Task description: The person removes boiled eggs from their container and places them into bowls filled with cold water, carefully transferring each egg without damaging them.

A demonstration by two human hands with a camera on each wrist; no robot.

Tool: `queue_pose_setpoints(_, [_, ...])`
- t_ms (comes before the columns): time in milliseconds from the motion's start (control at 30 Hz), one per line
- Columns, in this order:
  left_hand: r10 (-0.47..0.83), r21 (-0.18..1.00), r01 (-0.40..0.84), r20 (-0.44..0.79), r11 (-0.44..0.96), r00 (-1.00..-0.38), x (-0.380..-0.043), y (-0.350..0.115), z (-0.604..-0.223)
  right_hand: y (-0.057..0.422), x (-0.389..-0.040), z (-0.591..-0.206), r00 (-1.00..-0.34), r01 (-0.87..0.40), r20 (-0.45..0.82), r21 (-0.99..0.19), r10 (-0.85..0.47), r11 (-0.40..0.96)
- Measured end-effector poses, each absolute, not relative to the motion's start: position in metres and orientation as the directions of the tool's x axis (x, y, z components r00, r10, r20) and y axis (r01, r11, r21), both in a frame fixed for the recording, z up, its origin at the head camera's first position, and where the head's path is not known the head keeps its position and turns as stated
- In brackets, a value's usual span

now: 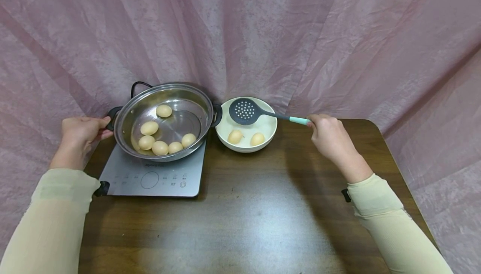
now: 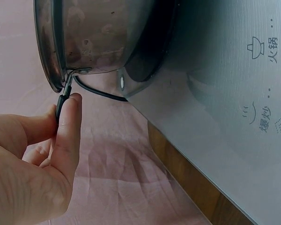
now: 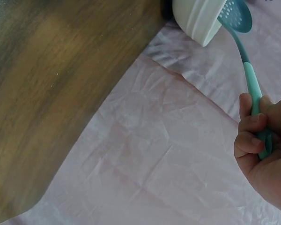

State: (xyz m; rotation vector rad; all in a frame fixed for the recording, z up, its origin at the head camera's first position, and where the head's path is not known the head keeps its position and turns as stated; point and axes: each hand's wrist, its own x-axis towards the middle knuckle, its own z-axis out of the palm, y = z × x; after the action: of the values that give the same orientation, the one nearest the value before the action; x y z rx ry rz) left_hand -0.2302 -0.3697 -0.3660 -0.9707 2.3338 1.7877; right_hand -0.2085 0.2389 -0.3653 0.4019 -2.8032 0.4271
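Note:
My left hand (image 1: pixel 83 133) pinches the black side handle (image 2: pixel 62 104) of a steel pot (image 1: pixel 180 119) between thumb and fingers. Several pale brown eggs (image 1: pixel 149 128) lie inside the pot, mostly along its near side. In my right hand (image 1: pixel 330 137) is a skimmer, its mint handle (image 3: pixel 253 84) wrapped by curled fingers. The skimmer's dark perforated head (image 1: pixel 246 111) hangs over the white bowl (image 1: pixel 271 134) and carries nothing that I can see. Two eggs (image 1: pixel 235 136) sit in the near part of that bowl, below the skimmer head.
Under the pot is a grey induction cooktop (image 1: pixel 150 182) with a printed control panel. Its black cord (image 1: pixel 140 83) loops behind the pot. Both stand with the bowl on a brown wooden table (image 1: pixel 240 224). A pink curtain (image 1: pixel 263 36) hangs close behind and at the sides.

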Motion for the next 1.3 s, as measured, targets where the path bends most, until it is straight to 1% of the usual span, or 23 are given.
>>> queue_pose_setpoints(233, [-0.436, 0.864, -0.488, -0.395, 0.123, -0.809, -0.228, -0.370, -0.365, 0.239, -0.209, -0.366, -0.923, -0.303, 0.321, -0.269, -0.212, 0.914])
queue_pose_setpoints(367, [-0.432, 0.863, -0.494, -0.406, 0.110, -0.805, -0.229, -0.370, -0.364, 0.239, -0.209, -0.363, -0.936, -0.282, 0.293, -0.303, -0.193, 0.910])
queue_pose_setpoints(667, [-0.439, 0.865, -0.486, -0.392, 0.122, -0.808, -0.231, -0.368, -0.363, 0.238, -0.210, -0.348, -0.985, -0.152, 0.146, -0.470, -0.094, 0.869])
queue_pose_setpoints(767, [-0.444, 0.860, -0.492, -0.392, 0.133, -0.806, -0.232, -0.367, -0.363, 0.235, -0.209, -0.340, -0.989, -0.132, 0.128, -0.516, -0.076, 0.846])
queue_pose_setpoints(933, [-0.443, 0.856, -0.495, -0.391, 0.146, -0.807, -0.234, -0.364, -0.363, 0.227, -0.209, -0.324, -0.987, -0.140, 0.148, -0.547, -0.070, 0.825])
queue_pose_setpoints(1133, [-0.445, 0.861, -0.488, -0.383, 0.147, -0.810, -0.236, -0.362, -0.363, 0.209, -0.210, -0.307, -0.971, -0.188, 0.230, -0.540, -0.071, 0.821])
queue_pose_setpoints(1300, [-0.441, 0.868, -0.478, -0.381, 0.131, -0.813, -0.238, -0.361, -0.363, 0.189, -0.212, -0.297, -0.958, -0.232, 0.270, -0.524, -0.098, 0.820])
